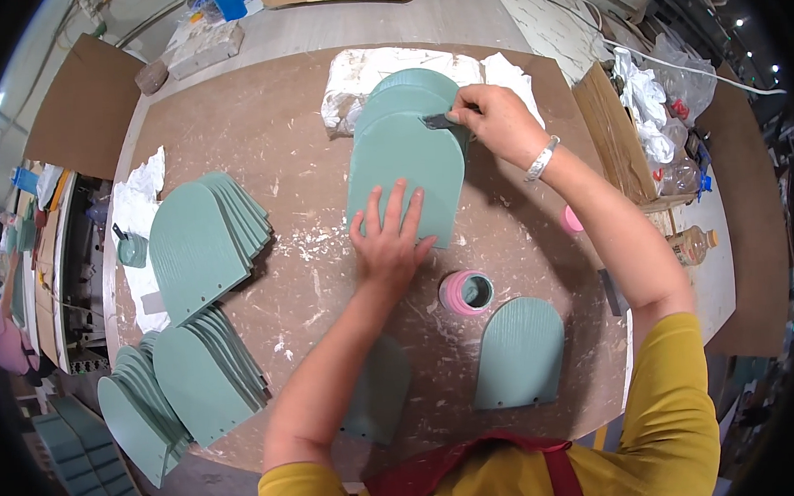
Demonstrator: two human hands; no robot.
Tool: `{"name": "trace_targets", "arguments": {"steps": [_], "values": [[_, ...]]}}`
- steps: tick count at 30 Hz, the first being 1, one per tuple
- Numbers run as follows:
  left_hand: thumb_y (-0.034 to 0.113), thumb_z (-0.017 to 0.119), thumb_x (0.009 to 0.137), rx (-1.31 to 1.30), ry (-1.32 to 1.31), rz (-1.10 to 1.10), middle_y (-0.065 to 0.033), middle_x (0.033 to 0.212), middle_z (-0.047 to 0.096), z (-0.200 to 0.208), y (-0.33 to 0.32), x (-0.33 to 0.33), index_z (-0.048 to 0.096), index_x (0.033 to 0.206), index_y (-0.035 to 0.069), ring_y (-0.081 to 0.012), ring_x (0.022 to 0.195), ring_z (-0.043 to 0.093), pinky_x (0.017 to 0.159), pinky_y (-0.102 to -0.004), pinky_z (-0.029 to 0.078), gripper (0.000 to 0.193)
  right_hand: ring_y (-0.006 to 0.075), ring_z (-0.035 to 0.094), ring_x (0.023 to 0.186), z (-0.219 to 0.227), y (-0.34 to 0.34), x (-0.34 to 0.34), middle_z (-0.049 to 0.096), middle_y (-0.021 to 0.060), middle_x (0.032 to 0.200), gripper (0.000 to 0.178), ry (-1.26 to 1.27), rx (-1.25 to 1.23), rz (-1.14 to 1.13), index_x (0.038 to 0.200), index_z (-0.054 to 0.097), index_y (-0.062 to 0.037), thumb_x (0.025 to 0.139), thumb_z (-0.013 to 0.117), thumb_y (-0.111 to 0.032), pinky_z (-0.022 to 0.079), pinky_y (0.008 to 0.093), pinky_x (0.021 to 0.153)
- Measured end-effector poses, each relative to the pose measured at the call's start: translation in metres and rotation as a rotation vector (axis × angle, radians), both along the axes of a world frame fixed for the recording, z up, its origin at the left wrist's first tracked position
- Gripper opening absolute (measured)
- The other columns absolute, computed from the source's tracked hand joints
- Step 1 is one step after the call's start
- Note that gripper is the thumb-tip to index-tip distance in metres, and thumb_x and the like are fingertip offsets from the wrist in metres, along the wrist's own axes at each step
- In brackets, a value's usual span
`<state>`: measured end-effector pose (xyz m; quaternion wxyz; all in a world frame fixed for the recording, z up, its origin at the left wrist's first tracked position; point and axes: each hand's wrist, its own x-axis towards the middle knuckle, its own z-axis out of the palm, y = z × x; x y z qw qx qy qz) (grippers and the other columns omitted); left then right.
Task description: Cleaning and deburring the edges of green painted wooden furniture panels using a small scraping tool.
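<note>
Several green arched panels lie on one another at the far middle of the table, and the front panel (406, 162) is tilted with its rounded end away from me. My left hand (389, 235) rests flat on its lower part, fingers spread. At the panel's upper right edge, my right hand (498, 126) pinches a small dark flat piece (438, 122), whose exact kind I cannot make out. Beneath the far ends of the panels is a white, cloth-like wrapped block (342, 94). A pink jar (465, 293) with green paint inside stands open just nearer than the panels.
Fanned stacks of green panels (195, 250) fill the table's left side. Single panels lie near me, one (521, 354) at the right and one (378, 393) under my left forearm. A small green pot (131, 251) sits at the left edge. A wooden box (620, 137) and a bottle (691, 245) stand right.
</note>
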<state>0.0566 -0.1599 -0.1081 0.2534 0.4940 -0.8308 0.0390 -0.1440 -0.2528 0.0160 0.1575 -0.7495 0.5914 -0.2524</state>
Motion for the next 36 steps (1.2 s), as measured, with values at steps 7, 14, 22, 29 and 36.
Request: {"name": "trace_targets", "arguments": {"steps": [7, 14, 22, 29, 36], "values": [[0.042, 0.070, 0.070, -0.019, -0.029, 0.011, -0.0082, 0.143, 0.035, 0.000, 0.000, 0.000, 0.047, 0.132, 0.015, -0.0331, 0.127, 0.035, 0.095, -0.0491, 0.030, 0.071, 0.0308, 0.055, 0.062, 0.005, 0.008, -0.005, 0.058, 0.0172, 0.067, 0.019, -0.030, 0.077, -0.084, 0.078, 0.061, -0.0005, 0.083, 0.062, -0.018, 0.042, 0.0393, 0.061], [0.042, 0.070, 0.070, -0.030, -0.031, 0.024, -0.0077, 0.143, 0.035, -0.006, -0.003, 0.000, 0.047, 0.133, 0.016, -0.0327, 0.127, 0.034, 0.095, -0.0495, 0.030, 0.072, 0.0334, 0.057, 0.067, 0.005, -0.009, 0.014, 0.060, 0.0179, 0.070, 0.018, 0.094, 0.028, -0.054, 0.079, 0.061, -0.0017, 0.083, 0.061, -0.019, 0.044, 0.0421, 0.064], [0.043, 0.070, 0.071, -0.020, -0.049, 0.028, -0.0070, 0.143, 0.034, -0.004, -0.001, 0.000, 0.046, 0.133, 0.017, -0.0323, 0.128, 0.034, 0.095, -0.0498, 0.030, 0.072, 0.0324, 0.055, 0.063, -0.001, 0.009, 0.006, 0.059, 0.0178, 0.068, 0.018, 0.019, 0.014, -0.083, 0.079, 0.060, -0.0002, 0.083, 0.062, -0.017, 0.043, 0.0401, 0.061], [0.043, 0.070, 0.071, -0.015, -0.052, 0.035, -0.0067, 0.143, 0.033, -0.004, 0.000, -0.001, 0.046, 0.133, 0.017, -0.0322, 0.128, 0.033, 0.095, -0.0498, 0.030, 0.072, 0.0301, 0.055, 0.062, 0.000, 0.024, -0.003, 0.059, 0.0178, 0.068, 0.016, -0.089, 0.077, -0.159, 0.080, 0.060, 0.0002, 0.084, 0.061, -0.015, 0.043, 0.0386, 0.062], [0.044, 0.070, 0.071, -0.012, -0.056, 0.031, -0.0073, 0.143, 0.034, -0.004, -0.001, -0.001, 0.046, 0.133, 0.017, -0.0324, 0.128, 0.034, 0.095, -0.0499, 0.030, 0.072, 0.0307, 0.055, 0.064, -0.002, 0.017, -0.002, 0.058, 0.0187, 0.070, 0.018, -0.090, 0.026, -0.087, 0.079, 0.059, 0.0003, 0.084, 0.060, -0.016, 0.043, 0.0391, 0.063]]}}
